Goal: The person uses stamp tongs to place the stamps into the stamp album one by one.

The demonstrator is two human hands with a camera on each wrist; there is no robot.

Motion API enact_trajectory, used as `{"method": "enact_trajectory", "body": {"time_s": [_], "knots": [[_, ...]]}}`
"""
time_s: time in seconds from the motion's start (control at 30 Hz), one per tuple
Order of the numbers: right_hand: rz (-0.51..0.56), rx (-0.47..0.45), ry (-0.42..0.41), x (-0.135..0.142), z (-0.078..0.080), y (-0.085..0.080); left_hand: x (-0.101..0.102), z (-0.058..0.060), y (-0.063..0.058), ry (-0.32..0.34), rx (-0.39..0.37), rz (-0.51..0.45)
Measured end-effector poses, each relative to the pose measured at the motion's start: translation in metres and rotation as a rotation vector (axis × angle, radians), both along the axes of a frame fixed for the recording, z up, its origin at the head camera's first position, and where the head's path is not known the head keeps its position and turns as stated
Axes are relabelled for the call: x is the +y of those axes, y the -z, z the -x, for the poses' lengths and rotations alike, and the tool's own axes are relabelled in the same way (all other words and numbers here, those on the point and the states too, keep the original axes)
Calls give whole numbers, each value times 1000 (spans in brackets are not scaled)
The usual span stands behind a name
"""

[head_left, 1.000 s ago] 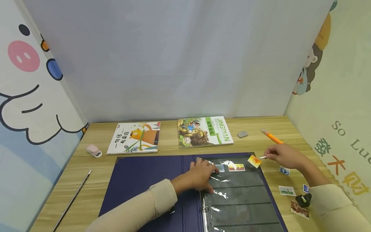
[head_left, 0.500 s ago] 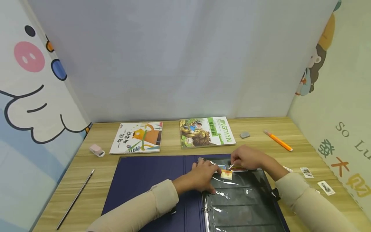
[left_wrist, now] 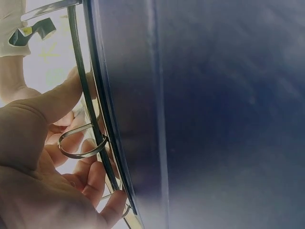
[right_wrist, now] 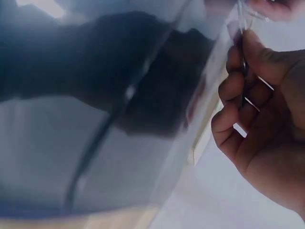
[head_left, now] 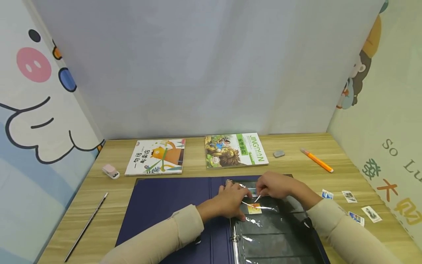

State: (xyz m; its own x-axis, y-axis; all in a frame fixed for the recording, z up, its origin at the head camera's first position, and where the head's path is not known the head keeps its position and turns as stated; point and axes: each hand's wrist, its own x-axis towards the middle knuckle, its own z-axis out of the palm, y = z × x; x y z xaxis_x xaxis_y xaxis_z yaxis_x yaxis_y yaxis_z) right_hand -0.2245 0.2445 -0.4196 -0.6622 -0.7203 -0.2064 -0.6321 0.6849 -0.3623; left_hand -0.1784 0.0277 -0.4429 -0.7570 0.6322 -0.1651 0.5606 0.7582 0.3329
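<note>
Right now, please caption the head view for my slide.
Left hand on binder page, right hand holding slim tool near yellow stamp.

We are pinching a slim tool (right_wrist: 244,71) between the thumb and curled fingers of our right hand (right_wrist: 274,109), its far end reaching toward the top edge of the view. Beside it we are seeing a glossy dark page (right_wrist: 157,81), crossed by a diagonal line and catching blurred reflections, while part of our left hand (right_wrist: 275,8) is showing, out of focus, in the top right corner.
</note>
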Motion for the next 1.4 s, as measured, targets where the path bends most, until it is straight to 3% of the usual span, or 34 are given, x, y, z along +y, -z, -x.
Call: {"method": "enact_trajectory", "body": {"time_s": [0.2,0.43,0.7,0.9,1.13,1.27,1.4], "knots": [[83,-1,134,56,1,-16,1,0,1,3,9,-7],[87,-1,339,145,-14,-21,-1,0,1,8,8,-24],[-56,7,496,210,-29,-15,-1,1,0,2,-4,-9],[-121,-32,541,230,-34,-10,0,0,2,4,-12,-19],[-84,-80,545,229,-37,-4,1,0,2,9,-18,-29],[-58,-34,539,218,-31,-9,1,-1,1,7,-16,-25],[-23,45,482,191,-19,-18,1,-1,1,1,-12,-19]]}}
